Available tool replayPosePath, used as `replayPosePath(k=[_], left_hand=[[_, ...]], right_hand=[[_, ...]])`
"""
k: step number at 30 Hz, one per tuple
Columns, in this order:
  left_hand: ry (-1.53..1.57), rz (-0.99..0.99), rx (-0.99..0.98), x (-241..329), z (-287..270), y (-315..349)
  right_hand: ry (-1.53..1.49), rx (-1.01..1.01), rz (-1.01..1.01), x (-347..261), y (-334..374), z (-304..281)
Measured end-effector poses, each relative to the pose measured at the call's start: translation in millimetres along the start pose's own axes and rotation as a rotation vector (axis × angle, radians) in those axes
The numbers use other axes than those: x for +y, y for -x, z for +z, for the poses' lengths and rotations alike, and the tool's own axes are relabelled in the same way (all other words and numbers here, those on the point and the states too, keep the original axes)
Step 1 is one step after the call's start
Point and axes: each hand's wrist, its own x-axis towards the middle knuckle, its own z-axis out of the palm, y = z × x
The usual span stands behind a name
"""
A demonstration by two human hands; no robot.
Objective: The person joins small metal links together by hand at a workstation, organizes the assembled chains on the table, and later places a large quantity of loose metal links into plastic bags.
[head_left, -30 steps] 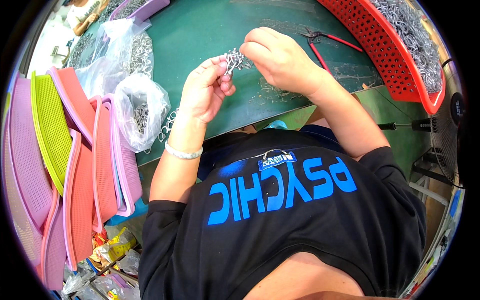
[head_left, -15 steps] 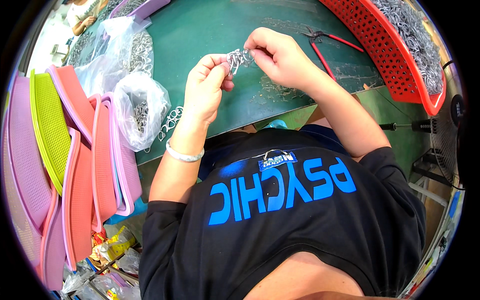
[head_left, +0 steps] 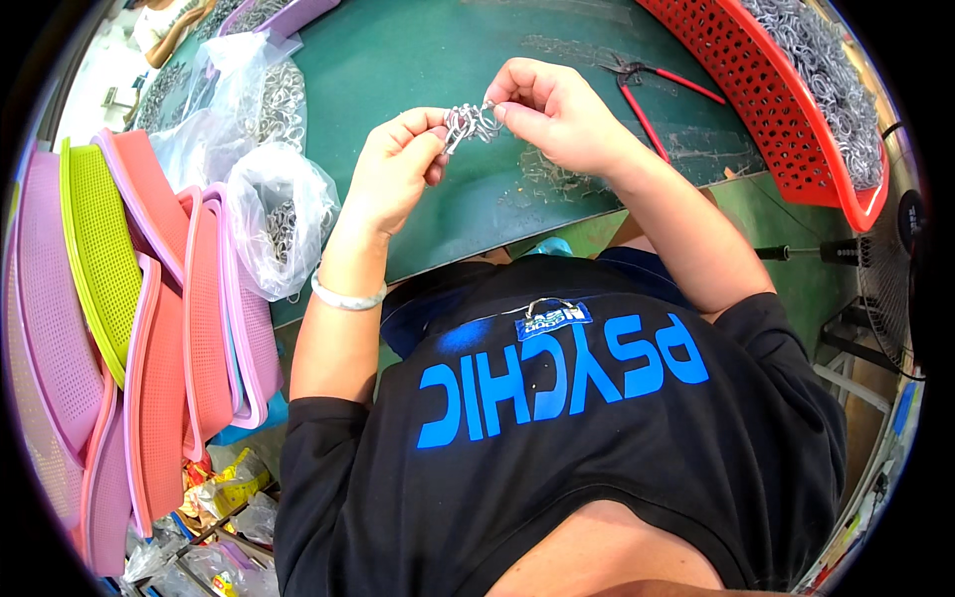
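Observation:
Over the green tabletop, a bunch of silver metal rings or hook-like pieces (head_left: 470, 123) is held between my two hands. My left hand (head_left: 406, 164) pinches its left side between thumb and fingers, and a pale bangle circles that wrist. At the bunch's right end, my right hand (head_left: 557, 114) grips a piece between thumb and forefinger. How the pieces link together is too small to make out. To the right of my right hand lie red-handled pliers (head_left: 645, 95) on the table.
A red perforated basket (head_left: 796, 164) full of metal pieces stands at right, near a fan (head_left: 895, 269). Left are a clear plastic bag (head_left: 313, 199) with metal pieces and stacked coloured baskets (head_left: 99, 239). Another person's hand (head_left: 189, 18) shows at far left. Green table (head_left: 398, 60) lies beneath.
My left hand and forearm have shifted left, and the bunch spreads a little wider between my hands. My left forearm now covers the loose metal pieces by the bag. The right hand barely moved.

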Motion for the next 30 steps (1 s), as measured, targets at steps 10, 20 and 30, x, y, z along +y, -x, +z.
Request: replayPosePath(k=[10,20,30], left_hand=[[-0.391,-0.042,0.037,-9,-7,-2],[-0.325,0.333,0.191,-15,12,-1],[-0.738,0.734,0.306,-3,10,11]], right_hand=[[0.448,-0.043,-0.163,-7,5,4],[0.280,-0.086,-0.102,-6,-7,-1],[0.151,-0.139,-0.049,-11,-18,0]])
